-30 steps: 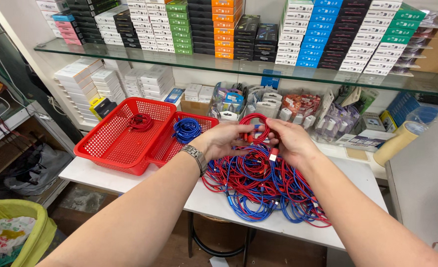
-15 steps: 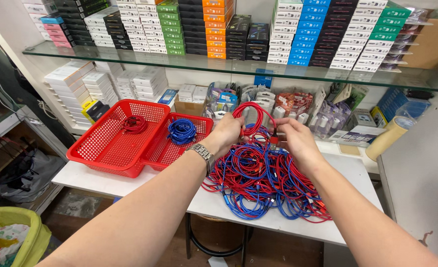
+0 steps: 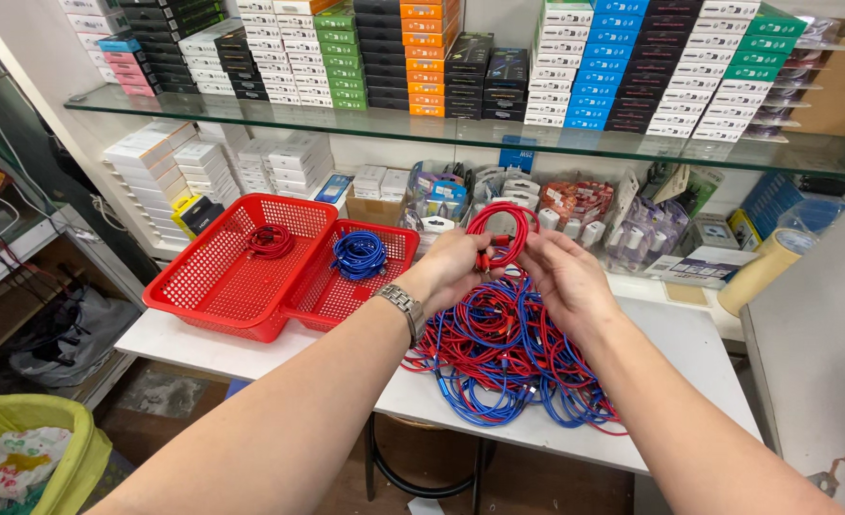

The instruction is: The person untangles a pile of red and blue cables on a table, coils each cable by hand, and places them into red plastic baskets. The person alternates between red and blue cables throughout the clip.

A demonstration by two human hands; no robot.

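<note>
A red cable wound into a loop (image 3: pixel 503 229) is held up above a tangled pile of red and blue cables (image 3: pixel 508 358) on the white table (image 3: pixel 689 343). My left hand (image 3: pixel 453 270), with a metal watch on its wrist, grips the loop's lower left side. My right hand (image 3: pixel 565 281) touches the loop from the right with its fingers on the strands. Left of the pile, a big red basket (image 3: pixel 203 286) holds a coiled red cable (image 3: pixel 270 240), and a smaller red basket (image 3: pixel 322 296) holds a coiled blue cable (image 3: pixel 359 255).
A glass shelf (image 3: pixel 460 133) carries rows of small coloured boxes. Below it stand white boxes (image 3: pixel 169 167), packaged accessories (image 3: pixel 575 205) and a tape roll (image 3: pixel 764 269). A yellow-green bin (image 3: pixel 55 458) stands at the lower left, and a stool (image 3: pixel 422 467) sits under the table.
Both hands have lifted the red loop higher above the pile and wound it tighter. The view has shifted slightly to the left.
</note>
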